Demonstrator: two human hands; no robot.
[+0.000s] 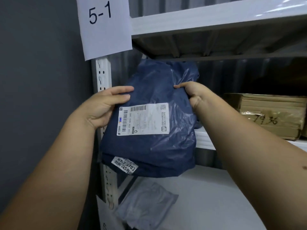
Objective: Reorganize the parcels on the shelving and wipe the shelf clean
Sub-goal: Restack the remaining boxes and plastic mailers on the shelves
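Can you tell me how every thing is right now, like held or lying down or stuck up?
Blue parcel: held upright by both hands, label facing the camera.
Left hand: grip on the parcel's left edge.
Right hand: grip on its right edge.
Cardboard box: sitting on the middle shelf.
Grey bag: lying flat on the lower shelf.
Paper sign 5-1: hanging on the post.

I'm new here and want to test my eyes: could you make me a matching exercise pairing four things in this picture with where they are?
Things:
1. blue parcel
2. cardboard box
3. grey bag
4. paper sign

Places:
A. lying on the lower shelf
B. fixed to the upright post
C. held between both hands
D. resting on the middle shelf, at right

Pairs: 1-C, 2-D, 3-A, 4-B
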